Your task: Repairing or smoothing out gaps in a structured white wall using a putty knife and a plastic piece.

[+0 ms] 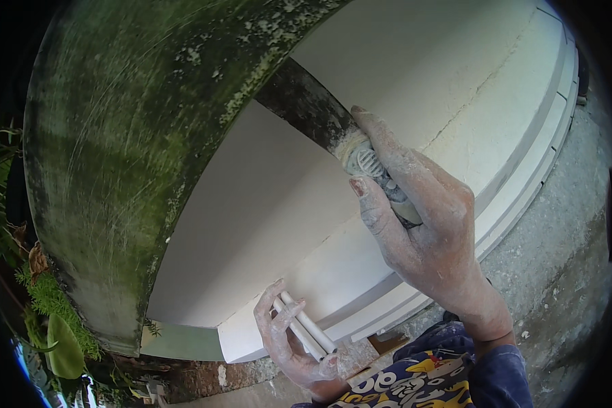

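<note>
My right hand is coated in pale dust and wrapped round the ribbed grey grip of a hand tool. A dark, stained flat strip runs from the grip up and left to the edge of a mossy green slab; whether it is the tool's blade, I cannot tell. Lower down, my left hand is dusty too, its fingers curled round two thin white rods lying side by side. The left hand is by the lower edge of a large white curved surface.
A stepped white ledge curves along the right, with a rough grey floor beyond it. Green plants stand at the lower left, beside the slab. A thin crack-like line crosses the upper white surface.
</note>
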The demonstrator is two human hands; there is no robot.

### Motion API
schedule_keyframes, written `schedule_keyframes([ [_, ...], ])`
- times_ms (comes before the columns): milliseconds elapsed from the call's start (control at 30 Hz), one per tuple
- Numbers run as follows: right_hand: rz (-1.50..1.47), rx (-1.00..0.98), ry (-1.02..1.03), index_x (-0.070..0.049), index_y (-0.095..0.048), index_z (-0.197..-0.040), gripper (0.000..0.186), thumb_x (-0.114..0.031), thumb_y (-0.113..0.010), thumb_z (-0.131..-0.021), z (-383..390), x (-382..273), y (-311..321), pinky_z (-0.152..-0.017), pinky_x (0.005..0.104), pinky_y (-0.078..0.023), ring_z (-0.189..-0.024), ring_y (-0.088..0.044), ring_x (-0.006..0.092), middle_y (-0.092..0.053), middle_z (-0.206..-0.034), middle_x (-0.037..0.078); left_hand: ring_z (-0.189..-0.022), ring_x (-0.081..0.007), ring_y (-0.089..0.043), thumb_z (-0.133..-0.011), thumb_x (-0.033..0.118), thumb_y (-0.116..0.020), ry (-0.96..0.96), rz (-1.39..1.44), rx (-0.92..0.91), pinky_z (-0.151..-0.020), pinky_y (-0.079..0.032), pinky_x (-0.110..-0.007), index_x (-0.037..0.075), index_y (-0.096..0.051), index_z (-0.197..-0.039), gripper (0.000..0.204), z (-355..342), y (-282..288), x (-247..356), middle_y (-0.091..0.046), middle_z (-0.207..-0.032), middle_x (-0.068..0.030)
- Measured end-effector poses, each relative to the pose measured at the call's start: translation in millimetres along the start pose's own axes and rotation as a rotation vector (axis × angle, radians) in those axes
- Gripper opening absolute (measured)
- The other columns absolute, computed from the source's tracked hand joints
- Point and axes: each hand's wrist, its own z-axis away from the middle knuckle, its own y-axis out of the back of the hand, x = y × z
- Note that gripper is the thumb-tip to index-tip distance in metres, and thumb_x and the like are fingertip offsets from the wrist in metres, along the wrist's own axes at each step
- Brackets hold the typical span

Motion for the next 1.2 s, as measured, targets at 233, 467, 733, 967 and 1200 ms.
schedule_keyframes([
  [233,-0.035,-0.098,-0.071,0.007,-0.055,-0.144,0.053,0.001,-0.068,-0.093,-13,2,11,-0.072,0.032,-0.059,-0.089,-0.075,0.0218,-0.073,-0.112,0.024,-0.127,-0.0439,-0.055,-0.072,0.074,-0.073,0.055,-0.063,-0.194,-0.103,-0.045,-0.058,0.005,-0.07,-0.116,0.081,-12,-1,3,-0.058,-0.131,-0.0286],
  [467,-0.01,-0.078,-0.04,0.004,-0.055,-0.146,0.056,0.0,-0.07,-0.092,-13,9,13,-0.067,0.0316,-0.057,-0.083,-0.073,0.0197,-0.074,-0.103,0.02,-0.129,-0.0429,-0.052,-0.071,0.065,-0.076,0.091,-0.136,-0.306,-0.104,-0.044,-0.057,0.007,-0.071,-0.117,0.075,-20,4,11,-0.057,-0.133,-0.0264],
  [733,0.003,-0.107,-0.059,0.001,-0.056,-0.147,0.057,-0.001,-0.072,-0.091,-14,9,20,-0.068,0.0315,-0.059,-0.083,-0.073,0.0193,-0.075,-0.106,0.02,-0.131,-0.0424,-0.049,-0.069,0.052,-0.081,0.069,-0.181,-0.405,-0.106,-0.042,-0.057,0.008,-0.07,-0.12,0.068,-23,7,20,-0.054,-0.138,-0.0244],
  [967,0.024,-0.122,-0.098,0.003,-0.057,-0.145,0.055,0.001,-0.071,-0.092,1,6,21,-0.078,0.0331,-0.061,-0.095,-0.076,0.0237,-0.073,-0.122,0.022,-0.132,-0.042,-0.046,-0.068,0.04,-0.084,0.058,-0.212,-0.501,-0.107,-0.041,-0.057,0.01,-0.069,-0.123,0.065,-27,14,24,-0.052,-0.142,-0.0226],
  [1200,0.018,-0.049,-0.011,0.004,-0.057,-0.144,0.053,0.002,-0.069,-0.092,-12,10,12,-0.084,0.0343,-0.061,-0.1,-0.076,0.0248,-0.07,-0.129,0.023,-0.13,-0.0417,-0.045,-0.071,0.045,-0.082,0.01,-0.199,-0.458,-0.105,-0.041,-0.056,0.008,-0.067,-0.125,0.067,-29,7,24,-0.049,-0.142,-0.0235],
])
